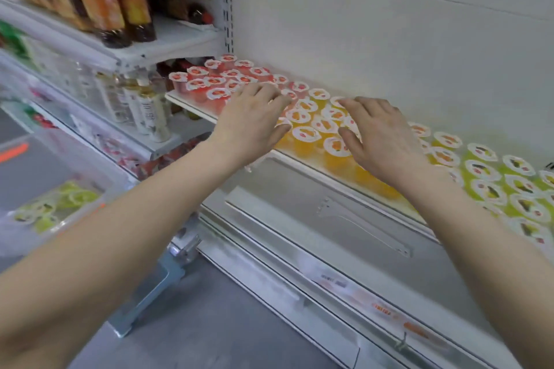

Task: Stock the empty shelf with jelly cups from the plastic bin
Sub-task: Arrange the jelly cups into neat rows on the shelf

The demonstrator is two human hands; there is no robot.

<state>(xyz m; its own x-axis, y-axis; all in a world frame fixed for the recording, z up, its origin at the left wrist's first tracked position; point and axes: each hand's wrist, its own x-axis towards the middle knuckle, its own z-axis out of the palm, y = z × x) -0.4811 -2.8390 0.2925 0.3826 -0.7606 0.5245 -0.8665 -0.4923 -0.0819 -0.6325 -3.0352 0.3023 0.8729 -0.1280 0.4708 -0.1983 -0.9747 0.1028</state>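
Both hands flat over orange cups (pixel 305 133) mid-frame on shelf (pixel 192 103): left hand (pixel 254 120), right hand (pixel 380 141) open, gripping nothing. I judge tidying step (rows look loose). Next: fetch green cups from bin (pixel 99 189), lower left.

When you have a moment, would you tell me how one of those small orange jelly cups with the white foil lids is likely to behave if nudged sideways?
The small orange jelly cups look squat and flat-lidded, so they probably slide rather than tip. Packed against neighbours on the white shelf, one would likely shove the others along. The thin clear walls may dent under the left hand or right hand.
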